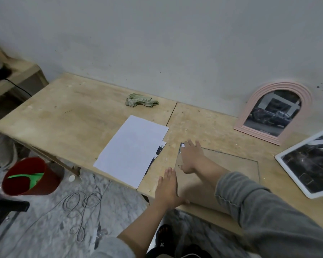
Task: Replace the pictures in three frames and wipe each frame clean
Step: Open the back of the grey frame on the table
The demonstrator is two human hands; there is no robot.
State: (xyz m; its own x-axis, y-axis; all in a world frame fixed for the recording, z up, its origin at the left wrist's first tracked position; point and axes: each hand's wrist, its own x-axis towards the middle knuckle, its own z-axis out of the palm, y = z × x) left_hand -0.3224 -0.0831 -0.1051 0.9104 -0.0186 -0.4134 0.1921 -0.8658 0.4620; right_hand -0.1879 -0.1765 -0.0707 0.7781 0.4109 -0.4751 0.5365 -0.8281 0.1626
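A frame (229, 166) lies face down near the table's front edge, its brown backing board up. My right hand (191, 155) rests flat on its far left corner with the fingers spread. My left hand (168, 189) lies flat against the frame's left edge near the table front. Neither hand grips anything. A white sheet of paper (132, 148) lies to the left, covering darker prints whose edges peek out. A pink arched frame (274, 112) with a dark picture leans on the wall. A white rectangular frame (309, 164) with a dark picture lies at the right. A green cloth (141, 102) sits crumpled near the wall.
The wooden table (63, 116) is made of two boards joined at a seam. A red bucket (30, 175) with something green inside stands on the floor at the left. Grey cables (82, 203) coil on the marble floor below the table edge.
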